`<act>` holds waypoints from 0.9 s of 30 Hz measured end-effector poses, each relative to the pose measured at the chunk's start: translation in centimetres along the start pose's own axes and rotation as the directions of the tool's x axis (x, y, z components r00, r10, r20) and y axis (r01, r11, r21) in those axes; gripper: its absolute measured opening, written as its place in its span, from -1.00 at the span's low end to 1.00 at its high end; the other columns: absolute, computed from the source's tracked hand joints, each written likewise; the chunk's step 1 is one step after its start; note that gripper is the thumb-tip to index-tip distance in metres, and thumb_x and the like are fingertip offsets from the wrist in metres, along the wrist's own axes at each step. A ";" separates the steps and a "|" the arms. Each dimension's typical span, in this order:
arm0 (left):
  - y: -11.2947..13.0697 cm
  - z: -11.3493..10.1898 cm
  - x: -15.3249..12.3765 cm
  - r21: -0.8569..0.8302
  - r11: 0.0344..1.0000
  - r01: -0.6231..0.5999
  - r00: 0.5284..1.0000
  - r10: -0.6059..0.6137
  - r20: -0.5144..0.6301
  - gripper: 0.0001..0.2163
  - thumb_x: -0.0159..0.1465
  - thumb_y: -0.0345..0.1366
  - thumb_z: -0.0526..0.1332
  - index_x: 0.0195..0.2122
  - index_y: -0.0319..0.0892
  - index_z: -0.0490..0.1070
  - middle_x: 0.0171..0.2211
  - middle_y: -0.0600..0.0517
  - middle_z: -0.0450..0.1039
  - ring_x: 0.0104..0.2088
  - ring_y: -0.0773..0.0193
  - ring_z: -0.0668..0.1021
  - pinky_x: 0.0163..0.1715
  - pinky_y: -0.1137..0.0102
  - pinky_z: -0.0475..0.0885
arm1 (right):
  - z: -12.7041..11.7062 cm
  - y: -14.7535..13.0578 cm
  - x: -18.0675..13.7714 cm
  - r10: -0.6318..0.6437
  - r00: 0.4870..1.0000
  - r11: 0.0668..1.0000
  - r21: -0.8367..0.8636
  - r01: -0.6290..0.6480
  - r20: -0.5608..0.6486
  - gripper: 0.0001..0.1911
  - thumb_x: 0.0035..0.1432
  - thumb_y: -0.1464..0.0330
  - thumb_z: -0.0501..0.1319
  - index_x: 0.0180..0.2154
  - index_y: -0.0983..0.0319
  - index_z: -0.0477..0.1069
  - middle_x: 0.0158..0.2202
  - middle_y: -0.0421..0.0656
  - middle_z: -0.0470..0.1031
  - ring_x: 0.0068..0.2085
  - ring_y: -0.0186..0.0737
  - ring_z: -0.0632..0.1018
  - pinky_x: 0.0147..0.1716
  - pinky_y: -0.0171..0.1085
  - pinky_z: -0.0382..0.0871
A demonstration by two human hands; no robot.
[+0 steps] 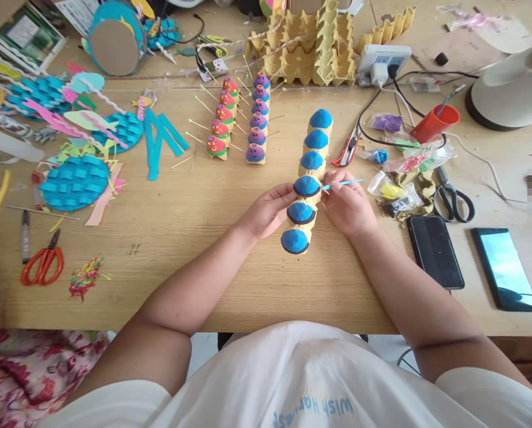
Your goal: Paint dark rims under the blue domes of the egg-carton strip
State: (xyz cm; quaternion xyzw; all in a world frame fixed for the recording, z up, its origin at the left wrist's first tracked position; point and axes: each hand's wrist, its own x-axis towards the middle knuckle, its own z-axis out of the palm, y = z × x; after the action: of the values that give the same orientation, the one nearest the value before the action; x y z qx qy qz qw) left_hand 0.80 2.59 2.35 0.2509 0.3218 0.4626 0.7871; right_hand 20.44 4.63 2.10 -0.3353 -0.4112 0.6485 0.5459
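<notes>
A strip of egg-carton cups (309, 178) with blue painted domes lies lengthwise on the wooden table. The three nearest domes have dark rims. My left hand (266, 209) pinches the left side of the strip at a middle cup. My right hand (346, 202) rests against the strip's right side and holds a thin light-blue paintbrush (343, 182), its tip at the rim of that same dome.
Two finished painted carton caterpillars (243, 122) with sticks stand behind. Blue woven paper discs (74, 183) and scraps lie left, with red scissors (43, 264). On the right are a red cup (434, 123), small bags, black scissors (453, 202) and two phones (435, 251).
</notes>
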 end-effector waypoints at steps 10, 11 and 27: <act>-0.1 -0.1 0.0 0.025 1.000 -0.007 1.000 0.007 -0.007 -0.94 0.34 -0.38 0.44 -0.28 -0.07 0.69 -0.27 0.07 0.71 -0.14 0.19 0.72 0.02 0.30 0.53 | -0.1 0.1 0.1 -0.015 1.000 1.000 -0.026 0.015 0.018 -0.43 -0.04 -0.01 0.64 -0.43 0.11 0.33 -0.36 -0.25 0.28 -0.31 -0.24 0.33 -0.27 -0.17 0.32; -0.1 -0.1 0.0 0.025 1.000 -0.007 1.000 0.007 -0.008 -0.94 0.34 -0.38 0.44 -0.28 -0.08 0.69 -0.27 0.07 0.71 -0.14 0.19 0.72 0.01 0.31 0.53 | -0.1 0.2 0.1 -0.018 1.000 0.999 -0.026 0.018 0.019 -0.44 -0.04 0.00 0.64 -0.44 0.11 0.33 -0.37 -0.25 0.28 -0.32 -0.24 0.33 -0.27 -0.18 0.31; -0.1 -0.2 0.1 0.070 0.996 -0.051 0.997 0.047 0.054 -0.94 0.35 -0.33 0.44 -0.29 -0.09 0.71 -0.33 0.07 0.68 -0.27 0.27 0.67 -0.12 0.38 0.55 | -0.1 0.3 0.3 -0.006 1.000 1.000 0.000 0.006 -0.008 -0.46 -0.11 0.06 0.67 -0.46 0.13 0.38 -0.36 -0.25 0.33 -0.30 -0.26 0.35 -0.25 -0.20 0.26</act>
State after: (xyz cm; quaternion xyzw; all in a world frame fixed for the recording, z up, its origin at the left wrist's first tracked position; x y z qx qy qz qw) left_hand 0.72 2.63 2.17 0.2986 0.3109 0.4633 0.7743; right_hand 20.37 4.91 1.77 -0.3367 -0.4100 0.6453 0.5496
